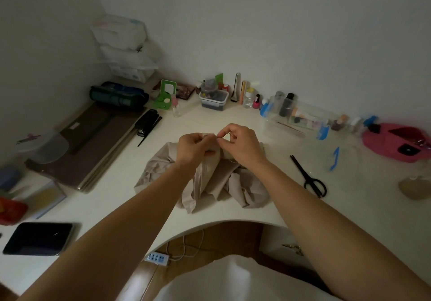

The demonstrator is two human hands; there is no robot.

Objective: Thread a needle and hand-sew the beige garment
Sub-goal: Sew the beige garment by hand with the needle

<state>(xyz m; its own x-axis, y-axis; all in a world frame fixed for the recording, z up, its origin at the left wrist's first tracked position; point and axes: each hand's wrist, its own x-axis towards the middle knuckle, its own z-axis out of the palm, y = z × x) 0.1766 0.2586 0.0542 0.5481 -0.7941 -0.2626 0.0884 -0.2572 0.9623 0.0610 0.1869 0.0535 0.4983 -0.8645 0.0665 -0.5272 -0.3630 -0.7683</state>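
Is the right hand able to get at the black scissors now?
Probably yes: the scissors lie on open table right of the garment, nothing between; the right hand is pinching the needle, though.

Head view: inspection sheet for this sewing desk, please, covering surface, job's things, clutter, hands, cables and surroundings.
Surface: white desk, curved cut-out at the near edge.
Job's things: beige garment bunched at the middle; black scissors lie to its right; needle barely visible, seemingly at the fingertips.
Clutter: small bottles and a clear box along the wall; pink pouch far right; black comb and dark tray on the left.
Hands: left hand grips a fold of the garment; right hand pinches at that fold, fingers curled.
Cables: power strip and white cable on the floor under the desk.
Surroundings: plain wall; plastic bags stacked in the corner.
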